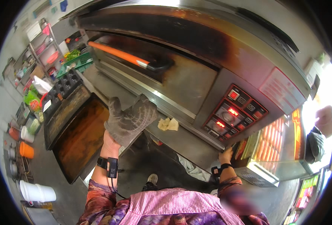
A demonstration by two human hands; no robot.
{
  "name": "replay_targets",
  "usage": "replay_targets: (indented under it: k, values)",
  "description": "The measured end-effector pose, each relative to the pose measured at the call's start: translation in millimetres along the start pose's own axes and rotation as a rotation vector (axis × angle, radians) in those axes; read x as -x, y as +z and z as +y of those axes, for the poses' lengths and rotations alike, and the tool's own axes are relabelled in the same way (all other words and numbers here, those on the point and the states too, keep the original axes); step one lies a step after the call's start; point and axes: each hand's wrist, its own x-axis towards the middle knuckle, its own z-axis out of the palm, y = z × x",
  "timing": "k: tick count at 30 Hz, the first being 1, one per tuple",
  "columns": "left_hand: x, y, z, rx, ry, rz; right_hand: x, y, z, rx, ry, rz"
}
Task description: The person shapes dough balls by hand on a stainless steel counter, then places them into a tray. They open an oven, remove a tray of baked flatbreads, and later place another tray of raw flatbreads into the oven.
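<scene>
My left hand (130, 118) wears a worn grey work glove. It is raised before the oven, thumb and fingers apart, with nothing in it. Just left of it leans a dark baking tray (66, 159) with a rust-brown inside. Above the glove runs the orange handle (117, 51) of the closed oven door (190, 82). My bare right hand (225, 155) rests low at the right, by the oven's lower corner and a lit glass display case (272, 140). Its fingers curl over something dark that I cannot make out.
A crumpled pale cloth (168, 124) lies on the ledge below the oven. The control panel (231, 114) glows red. At the left are a dark moulded pan (66, 86), a green crate (84, 62), an orange bucket (26, 149) and a white bucket (37, 191).
</scene>
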Motion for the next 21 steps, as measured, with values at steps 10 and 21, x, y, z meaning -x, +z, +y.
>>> replay_targets:
  k: [10, 21]
  values:
    - [-100, 124, 41, 0.216, -0.157, -0.092, 37, -32, -33, -0.318, 0.396, -0.098]
    - [-192, 157, 73, -0.308, -0.081, 0.356, 178, -39, 8, -0.697, 0.265, -0.220]
